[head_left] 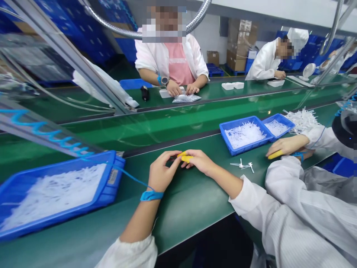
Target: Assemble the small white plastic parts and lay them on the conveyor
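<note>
My left hand (162, 172) and my right hand (199, 160) meet above the green work surface (192, 201), fingertips together. Both are closed in a pinch; anything between the fingers is hidden or too small to make out. Yellow finger covers (186, 158) sit on fingers of my right hand. Around my left wrist is a blue strap (151, 195) with a thin blue cord. Right of my hands, a few thin white plastic pieces (243, 165) lie loose on the surface.
At left stands a large blue tray (115, 178) of white pieces. Two smaller blue trays (233, 150) and a white heap (302, 120) are back right. A co-worker's hand (287, 146) rests close on the right. Across the belt, a person handles a clear bag (186, 98).
</note>
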Motion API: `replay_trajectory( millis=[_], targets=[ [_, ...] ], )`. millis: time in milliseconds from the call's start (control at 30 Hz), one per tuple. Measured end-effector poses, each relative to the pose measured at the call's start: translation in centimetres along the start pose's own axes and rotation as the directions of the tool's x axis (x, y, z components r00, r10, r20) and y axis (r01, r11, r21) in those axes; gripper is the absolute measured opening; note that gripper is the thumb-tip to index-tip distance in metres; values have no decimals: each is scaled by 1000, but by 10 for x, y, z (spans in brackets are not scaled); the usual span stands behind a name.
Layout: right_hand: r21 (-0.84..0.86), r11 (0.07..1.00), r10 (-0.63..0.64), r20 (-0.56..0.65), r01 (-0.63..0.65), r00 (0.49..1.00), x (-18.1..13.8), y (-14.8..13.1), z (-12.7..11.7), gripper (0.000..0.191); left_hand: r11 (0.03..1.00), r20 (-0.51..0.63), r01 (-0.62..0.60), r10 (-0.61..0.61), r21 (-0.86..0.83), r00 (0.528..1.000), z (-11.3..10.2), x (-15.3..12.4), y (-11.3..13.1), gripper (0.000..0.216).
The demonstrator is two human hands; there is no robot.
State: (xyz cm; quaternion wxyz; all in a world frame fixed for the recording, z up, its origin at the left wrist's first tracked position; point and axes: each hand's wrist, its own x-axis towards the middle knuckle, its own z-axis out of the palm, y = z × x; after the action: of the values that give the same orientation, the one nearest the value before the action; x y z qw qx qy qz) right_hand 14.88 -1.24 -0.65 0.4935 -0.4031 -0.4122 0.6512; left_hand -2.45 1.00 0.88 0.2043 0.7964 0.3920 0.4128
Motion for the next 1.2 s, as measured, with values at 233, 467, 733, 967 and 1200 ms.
replay_trajectory(
  millis=[233,467,733,967,1200],
  targets=[
    [-19,1000,4,3,-4,1000,0,0,0,7,999,22,47,-46,-10,999,0,1,0,30],
    [-30,999,25,-9,-26,1000,-4,-6,3,6,995,33,98,-98,-6,995,-1,0,5,33],
    [-57,998,-14,-17,13,1000,-4,-3,4,10,995,17,79,-79,-60,997,1,0,7,27],
    [-72,992,-102,7,102,995,-6,1,0,23,981,0,88,-89,-174,996,6,-4,4,19],
    [-83,990,-115,27,117,993,-7,3,-1,31,967,-1,134,-138,-214,990,8,-4,1,19]
  ],
)
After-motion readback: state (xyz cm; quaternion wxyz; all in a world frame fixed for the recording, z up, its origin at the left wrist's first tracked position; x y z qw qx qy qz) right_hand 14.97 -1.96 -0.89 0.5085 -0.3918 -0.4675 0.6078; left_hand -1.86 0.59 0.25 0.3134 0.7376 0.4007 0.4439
